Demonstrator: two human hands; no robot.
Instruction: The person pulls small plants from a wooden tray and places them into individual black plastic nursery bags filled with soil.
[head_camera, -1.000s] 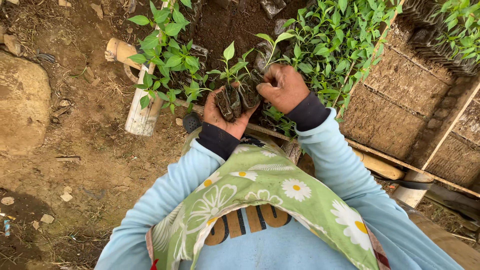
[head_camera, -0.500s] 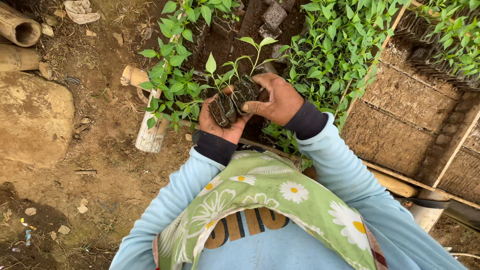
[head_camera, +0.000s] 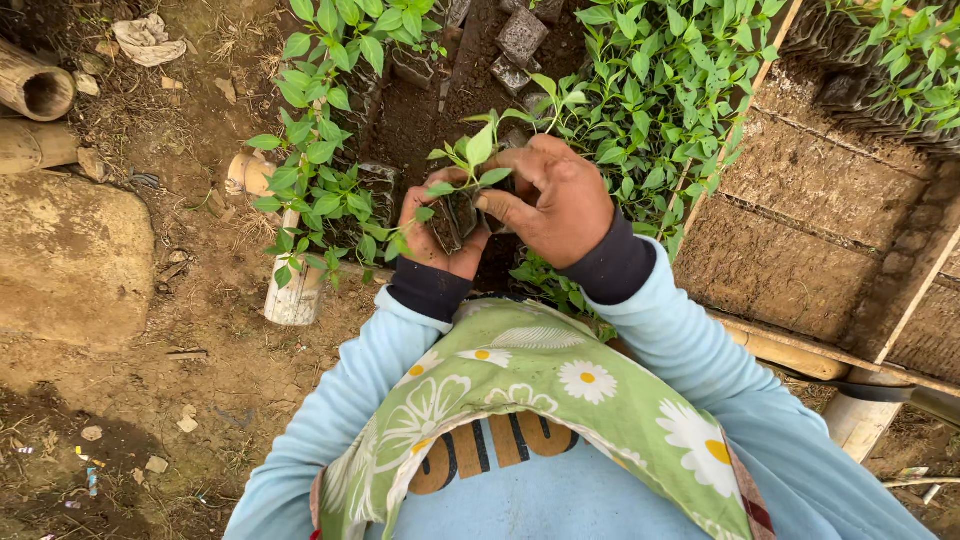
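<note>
the left hand (head_camera: 432, 232) cups small green seedlings in dark plastic soil bags (head_camera: 462, 205), fingers curled beneath; the right hand (head_camera: 556, 200) pinches one bag's rim, apparently. best to support each bag from below, sparing the stems. around: a raised bed of leafy seedlings (head_camera: 660, 90), brown dirt ground (head_camera: 130, 400), a hollow bamboo pole (head_camera: 35, 92).

Seedling bag (head_camera: 455, 218): small, black, soil-filled, held roughly upright above the planting bed, gripped from both sides. Green seedling (head_camera: 478, 152) stands out of its top, thin stem, a few pointed leaves spread, healthy colour. A second dark bag sits just beside it, mostly hidden.
</note>
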